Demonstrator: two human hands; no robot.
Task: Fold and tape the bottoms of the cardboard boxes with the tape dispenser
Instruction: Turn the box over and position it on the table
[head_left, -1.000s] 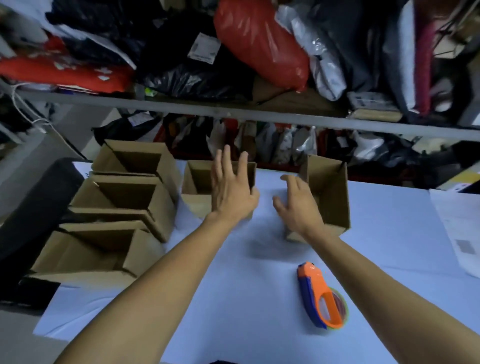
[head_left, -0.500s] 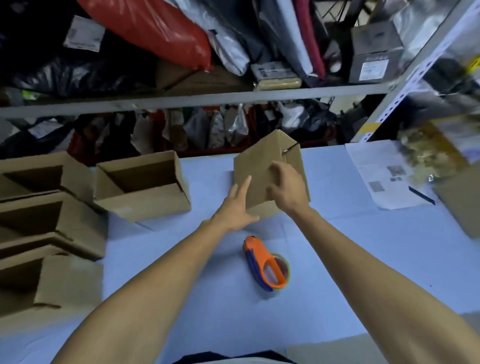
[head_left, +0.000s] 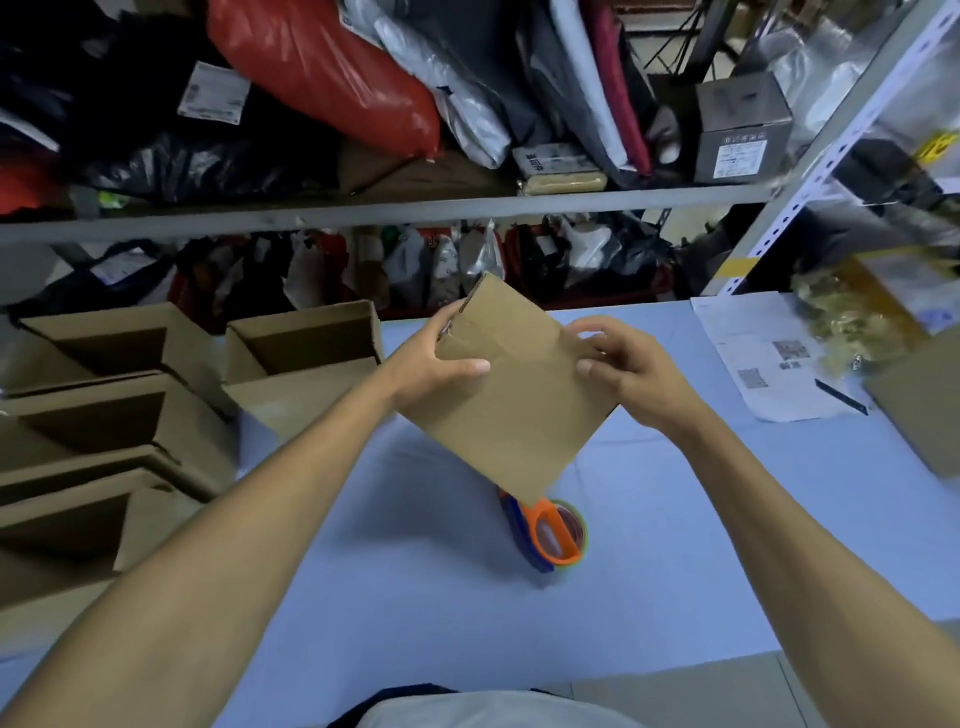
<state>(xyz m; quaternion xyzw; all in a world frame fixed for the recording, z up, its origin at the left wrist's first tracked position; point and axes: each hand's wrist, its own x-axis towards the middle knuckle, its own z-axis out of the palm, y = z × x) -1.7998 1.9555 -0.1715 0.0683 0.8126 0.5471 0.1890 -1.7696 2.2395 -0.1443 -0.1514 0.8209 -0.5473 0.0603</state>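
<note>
Head view: a cardboard box (head_left: 514, 395) is held tilted above the blue table (head_left: 363, 545), between both hands. The left hand (head_left: 431, 364) grips its upper-left edge, thumb across the face; the right hand (head_left: 631, 371) pinches its right edge with curled fingers. The tape dispenser (head_left: 550, 535) lies directly below, nearer the right hand.

Brown cardboard box (head_left: 511, 395) held tilted above table; orange-blue tape dispenser (head_left: 548, 535) lying beneath, partly hidden.
</note>
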